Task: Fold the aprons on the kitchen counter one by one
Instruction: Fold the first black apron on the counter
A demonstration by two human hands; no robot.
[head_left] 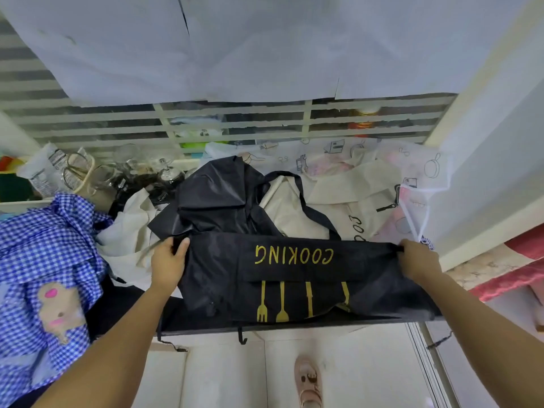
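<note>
A black apron (294,278) with gold "COOKING" lettering and gold cutlery prints lies stretched across the counter's front edge. My left hand (167,265) pinches its left corner and my right hand (418,260) pinches its right corner, pulling the cloth taut between them. The apron's far part (215,198) is bunched up behind, and a black strap (309,207) loops over a cream apron (294,207). A blue-and-white checked apron (44,260) with a bear patch is heaped at the left.
A translucent apron with printed kitchen drawings (412,166) lies at the back right. Glass jars and a wire-handled container (117,175) crowd the back left. A slatted window grille (235,122) runs behind the counter. A wall (485,172) closes the right side. My foot in a pink shoe (309,384) shows below.
</note>
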